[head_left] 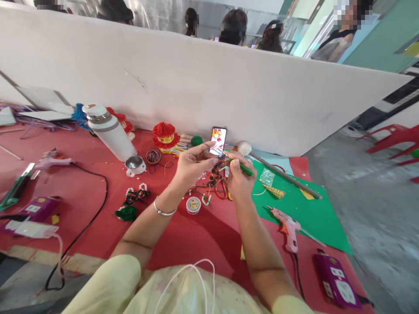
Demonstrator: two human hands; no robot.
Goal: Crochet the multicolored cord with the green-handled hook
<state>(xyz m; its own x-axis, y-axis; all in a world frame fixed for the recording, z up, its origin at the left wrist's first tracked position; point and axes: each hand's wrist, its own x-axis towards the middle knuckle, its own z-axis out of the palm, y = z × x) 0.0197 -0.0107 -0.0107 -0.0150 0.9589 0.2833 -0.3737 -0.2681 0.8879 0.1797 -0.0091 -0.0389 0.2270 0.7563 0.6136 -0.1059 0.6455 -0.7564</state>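
My right hand [240, 174] is closed round a green-handled crochet hook [247, 169], its thin metal end pointing toward my other hand. Thumb and fingers of my left hand [195, 165] are pinched together on a strand of yarn near the hook's tip. Dark multicoloured yarn [214, 176] hangs between and below both hands. Behind them a lit phone [218, 138] leans against the white partition. Under my hands lie scissors with orange handles [221, 189] and a small round tub [193, 205].
A white bottle [109, 135] and its cup [135, 165] stand left, near a multicoloured yarn ball [153, 156]. Pink glue guns lie on both sides, one glue gun [288, 226] on the right by a purple power box [337, 279]. A white partition [196, 83] closes the back.
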